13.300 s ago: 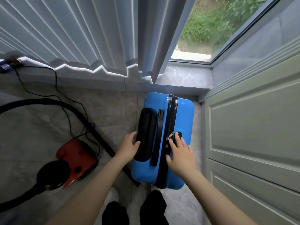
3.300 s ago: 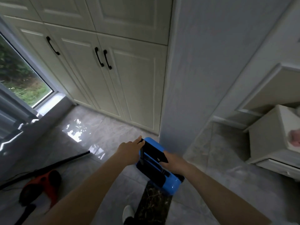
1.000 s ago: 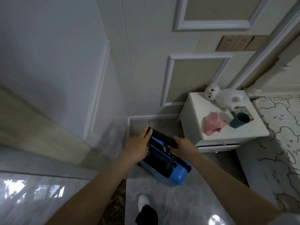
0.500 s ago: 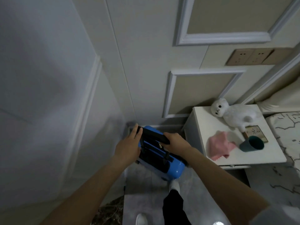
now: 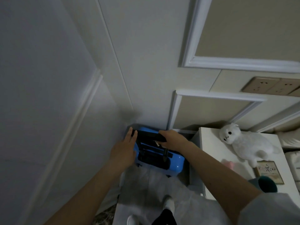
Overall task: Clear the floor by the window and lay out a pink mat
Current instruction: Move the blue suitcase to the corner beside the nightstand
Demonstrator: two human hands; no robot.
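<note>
The blue suitcase stands on the floor in the corner, between the wall on its left and the white nightstand on its right, its far end close against the panelled wall behind. Its black pull handle is raised above the top.

The left hand lies flat against the suitcase's left side, fingers straight and pressed together, tips by the handle's left end. The right hand is curled over the handle's right end, gripping it.

On the nightstand lie a white plush toy, a pink cloth, a small framed picture and a teal cup. 2 wall sockets sit above it.
</note>
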